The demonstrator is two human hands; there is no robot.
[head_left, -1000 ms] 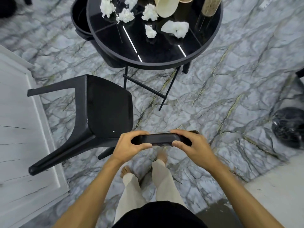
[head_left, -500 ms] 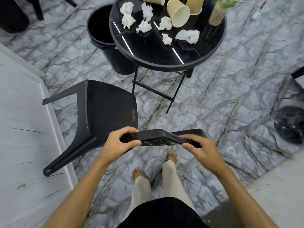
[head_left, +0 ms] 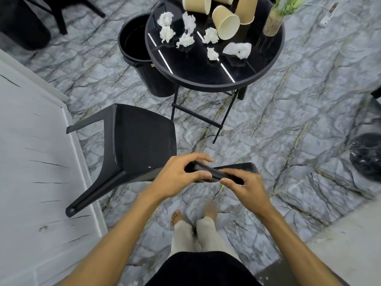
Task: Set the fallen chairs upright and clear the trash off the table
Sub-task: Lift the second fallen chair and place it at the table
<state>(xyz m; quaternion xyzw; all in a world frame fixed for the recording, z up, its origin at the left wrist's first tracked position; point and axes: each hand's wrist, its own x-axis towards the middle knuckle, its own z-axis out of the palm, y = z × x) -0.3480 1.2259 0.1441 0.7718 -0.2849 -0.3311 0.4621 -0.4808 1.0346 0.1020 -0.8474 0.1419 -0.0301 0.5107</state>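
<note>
- A black chair (head_left: 142,141) hangs tipped at centre left of the frame. Its legs point left toward a white panel (head_left: 31,162).
- The top edge of the chair's back runs left to right at lower centre.
- The left hand (head_left: 181,176) and right hand (head_left: 247,188) grip that edge side by side, the left nearer the seat.
- The legs probably need to swing down onto the marble floor (head_left: 288,120).
- The round table (head_left: 206,87) at upper centre holds cups (head_left: 225,22) and crumpled tissues (head_left: 212,36). A bin (head_left: 132,44) sits at its left.

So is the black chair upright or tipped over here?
Tipped over. The chair has its legs pointing sideways toward the white panel, not down; left hand and right hand grip its backrest.
</note>
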